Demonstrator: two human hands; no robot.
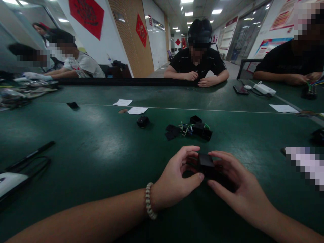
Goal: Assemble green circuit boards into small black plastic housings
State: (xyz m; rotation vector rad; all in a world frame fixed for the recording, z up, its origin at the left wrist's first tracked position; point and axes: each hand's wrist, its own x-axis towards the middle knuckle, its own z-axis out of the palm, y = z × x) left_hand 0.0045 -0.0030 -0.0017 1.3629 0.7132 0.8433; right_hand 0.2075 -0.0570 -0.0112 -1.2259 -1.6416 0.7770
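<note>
A small black plastic box (pixel 206 162) is between my two hands, just above the green table. My left hand (pixel 173 180) has its thumb at the near side and its fingers curled round the box's left side. From the right, my right hand (pixel 244 185) closes on the same box, its fingertips at the right edge and the thumb below. Beyond the hands lies a heap of open black plastic cases (pixel 207 134), small circuit boards (pixel 186 129) and flat black pieces (pixel 172 132). Left of that heap sits another black box (pixel 142 122).
Paper sheets (pixel 137 110) lie near a round hole (pixel 123 111) in the green table (pixel 101 175). Cables and a white device (pixel 11 184) are at the left edge. A phone (pixel 240 89) and white adapter (pixel 264 89) lie across the table. Co-workers (pixel 198 64) sit opposite and alongside.
</note>
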